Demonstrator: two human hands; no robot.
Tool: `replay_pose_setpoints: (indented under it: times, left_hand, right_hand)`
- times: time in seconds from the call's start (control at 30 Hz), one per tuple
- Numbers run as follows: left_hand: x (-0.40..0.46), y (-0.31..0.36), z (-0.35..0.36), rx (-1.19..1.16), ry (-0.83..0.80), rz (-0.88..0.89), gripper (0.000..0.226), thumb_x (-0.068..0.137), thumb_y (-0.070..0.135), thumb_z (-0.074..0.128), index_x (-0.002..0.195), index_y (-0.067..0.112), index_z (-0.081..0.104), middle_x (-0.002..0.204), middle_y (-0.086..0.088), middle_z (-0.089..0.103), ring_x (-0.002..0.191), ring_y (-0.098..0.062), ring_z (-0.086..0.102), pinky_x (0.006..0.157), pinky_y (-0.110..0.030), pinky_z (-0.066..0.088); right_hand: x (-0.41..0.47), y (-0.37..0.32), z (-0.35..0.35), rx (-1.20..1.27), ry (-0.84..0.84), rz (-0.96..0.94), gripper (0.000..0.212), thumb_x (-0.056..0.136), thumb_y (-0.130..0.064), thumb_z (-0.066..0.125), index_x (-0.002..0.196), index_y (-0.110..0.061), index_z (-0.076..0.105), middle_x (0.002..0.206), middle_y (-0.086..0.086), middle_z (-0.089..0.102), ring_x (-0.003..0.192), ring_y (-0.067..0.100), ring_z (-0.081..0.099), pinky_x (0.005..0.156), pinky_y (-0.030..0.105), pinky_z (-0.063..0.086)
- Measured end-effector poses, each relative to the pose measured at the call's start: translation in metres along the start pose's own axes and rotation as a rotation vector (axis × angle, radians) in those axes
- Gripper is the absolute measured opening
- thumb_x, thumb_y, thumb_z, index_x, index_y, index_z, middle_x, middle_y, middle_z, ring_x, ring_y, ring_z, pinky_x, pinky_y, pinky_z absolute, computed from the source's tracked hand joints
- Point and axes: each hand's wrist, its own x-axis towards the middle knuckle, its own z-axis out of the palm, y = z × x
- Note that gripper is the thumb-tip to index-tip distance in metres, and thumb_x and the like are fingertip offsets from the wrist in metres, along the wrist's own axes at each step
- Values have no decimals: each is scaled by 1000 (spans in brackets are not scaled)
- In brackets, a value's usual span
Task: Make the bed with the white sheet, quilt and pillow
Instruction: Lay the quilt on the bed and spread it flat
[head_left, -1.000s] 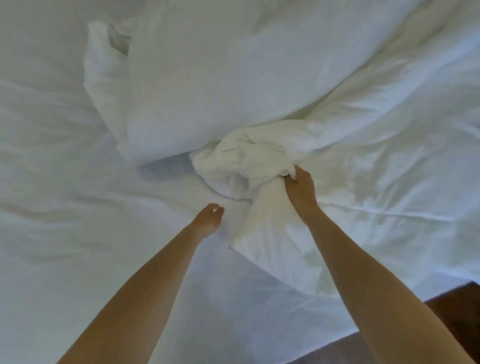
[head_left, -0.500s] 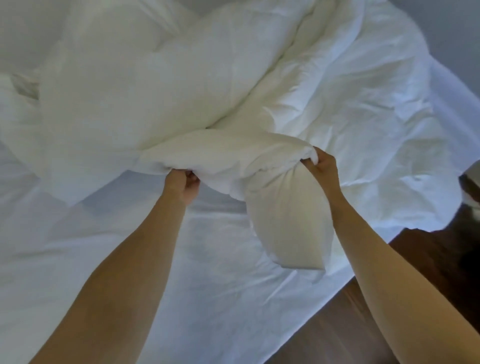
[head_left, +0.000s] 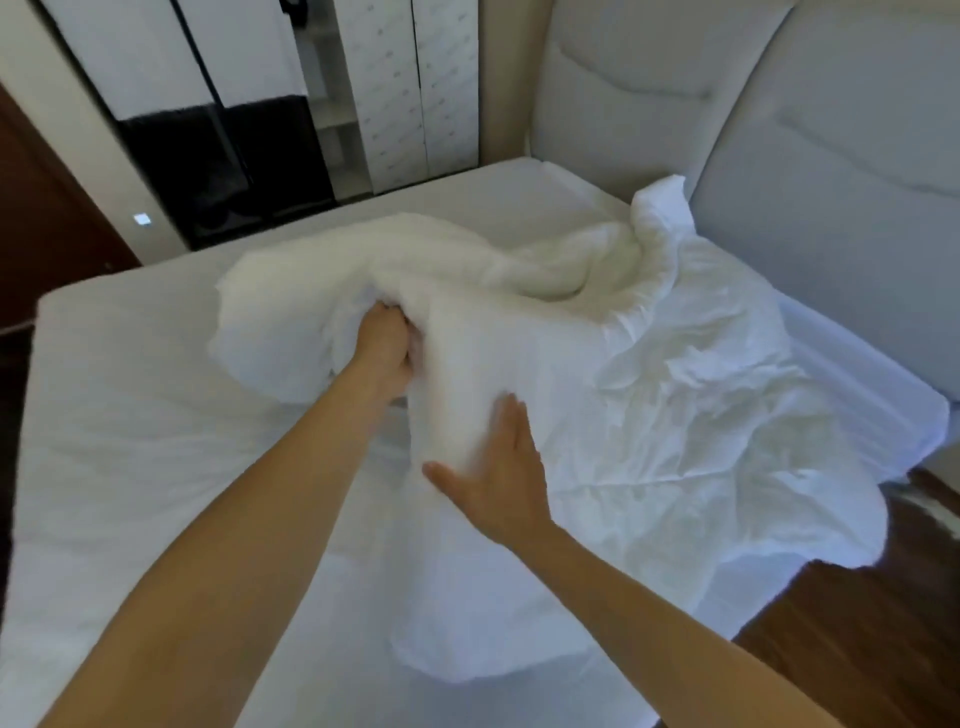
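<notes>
A crumpled white quilt (head_left: 675, 415) lies in a heap across the middle and right of the bed. It reaches the headboard and hangs over the near right edge. My left hand (head_left: 387, 348) grips a bunched fold of it, lifted a little above the bed. My right hand (head_left: 498, 483) lies flat with straight fingers on a quilt fold just below; it is blurred. The white sheet (head_left: 156, 467) covers the mattress on the left and in front. I cannot tell a pillow apart from the white heap.
A padded grey headboard (head_left: 831, 182) stands along the right. A wardrobe (head_left: 234, 130) with dark and white panels faces the far side of the bed. Dark wooden floor (head_left: 857, 649) shows at the lower right, by the bed's edge.
My view has lifted from the bedding to the whole bed and room. My right hand let go of the quilt fold and now lies flat. My left hand still grips the quilt, farther out.
</notes>
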Motion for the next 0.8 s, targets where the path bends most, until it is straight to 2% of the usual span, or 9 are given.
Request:
replay_pose_setpoints:
  times: [0.1,0.17,0.2,0.27,0.33,0.43,0.57,0.7,0.8]
  left_hand:
    - [-54,55,8,74,-135,209,31,98,5,40,124,10,57,106,-5,61,91,-21,62,69,-27,53]
    - [-90,76,-2,258,-289,325,23,94,2,45,98,13,65,95,-7,65,91,-25,63,74,-32,51]
    - [-103,79,-12,326,-364,348,22,93,2,46,85,14,62,82,-5,63,78,-21,61,69,-30,49]
    - [-118,73,-34,314,-503,251,17,95,6,49,80,9,56,70,-2,54,61,-13,52,63,-27,47]
    - [-121,50,-58,253,-538,65,23,99,22,45,86,9,59,78,-4,59,70,-15,56,73,-31,47]
    - [-106,-30,-100,522,-283,-108,32,100,34,41,106,13,64,108,-7,64,102,-23,57,77,-27,41]
    - [-105,-137,-131,438,-209,-620,96,75,79,45,146,16,29,147,-8,37,130,-33,40,100,-47,38]
    - [-97,-195,-119,-180,-76,-764,85,80,70,49,147,24,27,153,-9,27,132,-42,35,86,-59,49]
    - [-89,-207,-103,-241,-121,-659,63,88,40,63,141,16,39,144,-14,44,120,-35,50,73,-45,55]
  right_hand:
    - [35,-52,-34,239,85,219,124,69,-55,76,150,-26,-13,158,13,9,144,29,18,112,51,24]
    - [38,-64,-54,336,239,146,77,80,-39,68,146,-24,31,139,12,49,124,31,48,96,40,41]
    - [35,-64,-61,403,306,151,44,80,-30,62,123,-20,58,116,11,63,107,29,59,82,35,45]
    - [26,-54,-71,603,397,230,10,69,-12,52,73,-9,61,71,8,58,72,20,55,61,29,37]
    - [14,-38,-76,698,460,333,13,73,-2,45,67,5,55,64,10,46,66,17,41,58,30,31]
    - [-21,-28,-78,607,450,449,23,83,6,36,70,6,55,66,9,45,67,17,43,51,20,34]
    - [-55,-17,-73,557,387,507,35,89,5,33,64,-9,53,61,4,48,56,15,44,42,15,39]
    - [-67,-1,-68,651,444,613,30,92,1,32,90,-5,62,71,5,54,67,19,51,57,26,42]
    - [-73,10,-71,591,434,622,28,90,2,34,76,-9,56,68,7,52,59,17,46,49,20,40]
